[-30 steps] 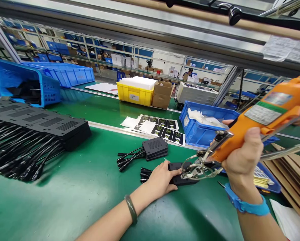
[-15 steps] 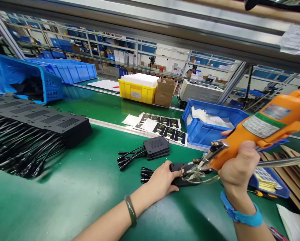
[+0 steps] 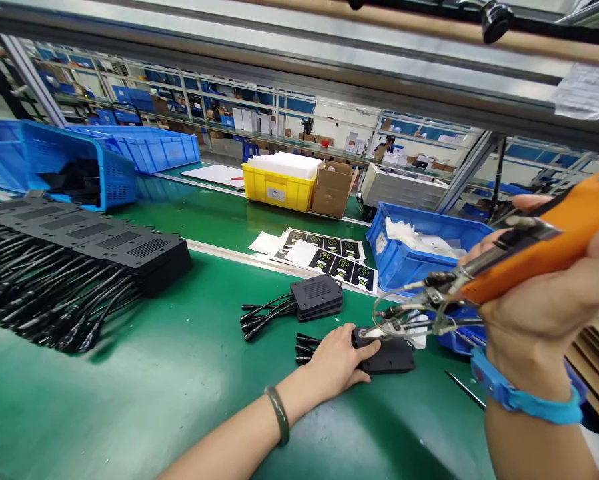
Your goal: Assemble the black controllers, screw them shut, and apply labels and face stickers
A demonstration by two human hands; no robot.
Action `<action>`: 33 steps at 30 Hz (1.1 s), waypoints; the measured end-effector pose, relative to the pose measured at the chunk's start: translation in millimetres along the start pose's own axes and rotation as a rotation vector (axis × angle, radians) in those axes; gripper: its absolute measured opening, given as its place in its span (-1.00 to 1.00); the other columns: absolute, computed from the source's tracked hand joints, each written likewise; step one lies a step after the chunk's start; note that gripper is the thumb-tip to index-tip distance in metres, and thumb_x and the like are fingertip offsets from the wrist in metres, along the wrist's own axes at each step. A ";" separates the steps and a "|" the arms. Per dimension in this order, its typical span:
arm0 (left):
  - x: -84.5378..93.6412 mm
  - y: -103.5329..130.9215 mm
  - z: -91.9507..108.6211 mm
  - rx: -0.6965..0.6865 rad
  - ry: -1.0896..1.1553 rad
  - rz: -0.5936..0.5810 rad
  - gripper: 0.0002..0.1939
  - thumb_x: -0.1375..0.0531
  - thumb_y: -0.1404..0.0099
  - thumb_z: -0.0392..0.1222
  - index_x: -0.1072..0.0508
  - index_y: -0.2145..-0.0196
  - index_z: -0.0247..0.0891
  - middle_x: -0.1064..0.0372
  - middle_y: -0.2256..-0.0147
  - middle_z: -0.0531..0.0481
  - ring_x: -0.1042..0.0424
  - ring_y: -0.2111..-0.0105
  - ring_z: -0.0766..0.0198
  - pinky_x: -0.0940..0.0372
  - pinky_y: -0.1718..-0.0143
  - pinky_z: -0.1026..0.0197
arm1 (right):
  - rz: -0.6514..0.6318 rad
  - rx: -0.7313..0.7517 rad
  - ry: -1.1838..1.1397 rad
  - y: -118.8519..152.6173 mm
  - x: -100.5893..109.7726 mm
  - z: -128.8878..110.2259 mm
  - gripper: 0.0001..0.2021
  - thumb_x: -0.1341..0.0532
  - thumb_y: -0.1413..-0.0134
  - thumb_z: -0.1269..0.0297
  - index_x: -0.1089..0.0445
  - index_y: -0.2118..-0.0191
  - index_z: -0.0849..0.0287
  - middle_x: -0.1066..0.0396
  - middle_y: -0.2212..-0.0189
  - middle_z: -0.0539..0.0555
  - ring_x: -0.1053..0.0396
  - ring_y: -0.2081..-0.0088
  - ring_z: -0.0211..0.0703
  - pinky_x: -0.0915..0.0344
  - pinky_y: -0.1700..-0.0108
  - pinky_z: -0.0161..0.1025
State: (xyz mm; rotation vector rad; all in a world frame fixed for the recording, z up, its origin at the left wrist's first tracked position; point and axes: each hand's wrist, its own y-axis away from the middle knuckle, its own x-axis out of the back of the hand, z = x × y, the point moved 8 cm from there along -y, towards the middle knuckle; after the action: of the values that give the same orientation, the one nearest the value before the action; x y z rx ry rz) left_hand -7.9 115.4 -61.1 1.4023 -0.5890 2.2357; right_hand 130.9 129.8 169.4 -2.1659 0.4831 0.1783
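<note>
My left hand (image 3: 337, 363) holds a black plastic box (image 3: 392, 358) down on the green bench, fingers and thumb gripping its left end. Short black cable plugs (image 3: 305, 348) stick out on that side. My right hand (image 3: 539, 307) is wrapped round an orange power screwdriver (image 3: 569, 230), which is tilted with its metal front end pointing down and left. Wires and thin tubes surround the tool's nose, which reaches the box's upper left corner near my left fingers. Whether the bit touches a screw I cannot tell. Behind lie stacked black boxes (image 3: 318, 297) with cables.
On the left stands a long row of black boxes (image 3: 152, 257) with cables. Printed label sheets (image 3: 342, 257) lie behind the work. Farther back are a blue bin (image 3: 397, 267), a yellow bin (image 3: 277, 195) and a carton (image 3: 332, 193). A metal beam (image 3: 279, 70) crosses overhead.
The screwdriver's nose has moved from the middle of the box to its upper left corner. My right hand has come up and to the right, with the tool lying flatter. My left hand still grips the box.
</note>
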 end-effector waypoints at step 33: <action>-12.7 -2.0 -4.3 -0.019 -0.071 0.055 -0.35 -0.19 -0.28 0.22 -0.22 -0.27 0.11 -0.31 -0.11 -0.24 -0.29 -0.17 -0.14 -0.23 -0.13 -0.14 | -0.156 -0.247 -0.008 45.0 -43.0 82.0 -0.57 -0.10 -0.16 -0.14 -0.39 0.35 0.18 -0.27 0.71 -0.09 -0.19 0.77 -0.30 -0.17 0.75 -0.35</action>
State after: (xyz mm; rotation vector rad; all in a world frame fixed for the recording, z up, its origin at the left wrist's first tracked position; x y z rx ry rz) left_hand -4.9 117.7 -74.1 1.4778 -0.6784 2.2247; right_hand 77.3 183.2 99.7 -2.4325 0.2970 0.1677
